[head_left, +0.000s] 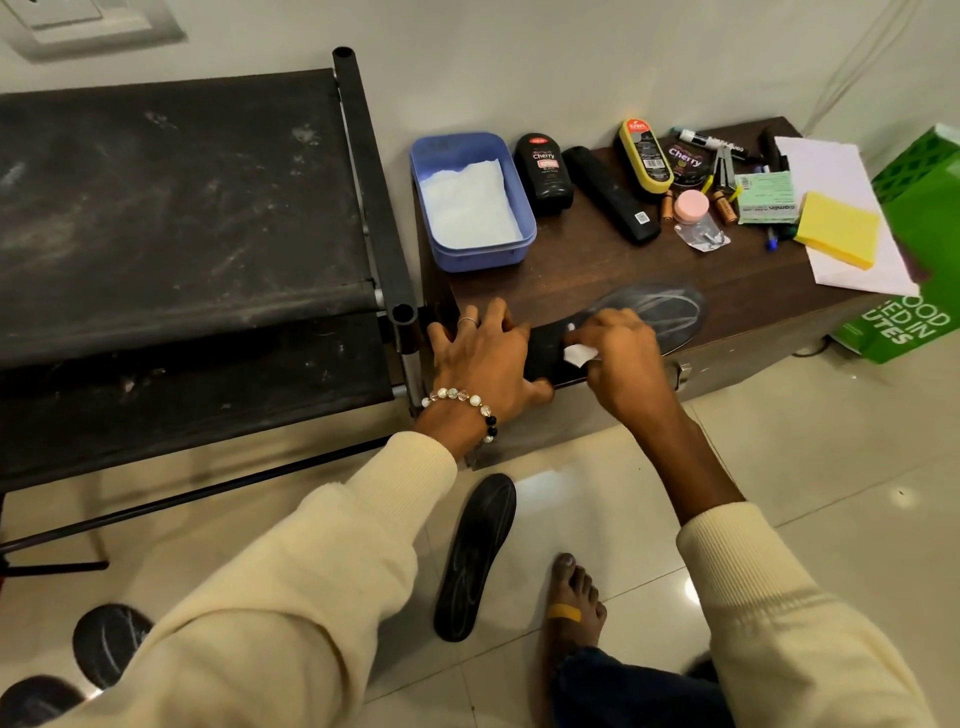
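A black shoe insole (654, 312) lies along the front edge of the low brown table (597, 270), its far end streaked grey. My left hand (483, 353) lies flat on the insole's heel end, fingers spread, thumb over the table edge. My right hand (618, 343) pinches a small white wipe (579, 355) against the middle of the insole. A second black insole (475, 556) rests on the tiled floor below the table.
On the table stand a blue tub (470, 254) holding white tissue, a black Cherry polish bottle (544, 174), a black remote, a yellow sponge applicator, a polish tin, batteries, markers, papers and a yellow pad (836, 228). A black rack (182, 208) stands left. A green bag (919, 291) sits right.
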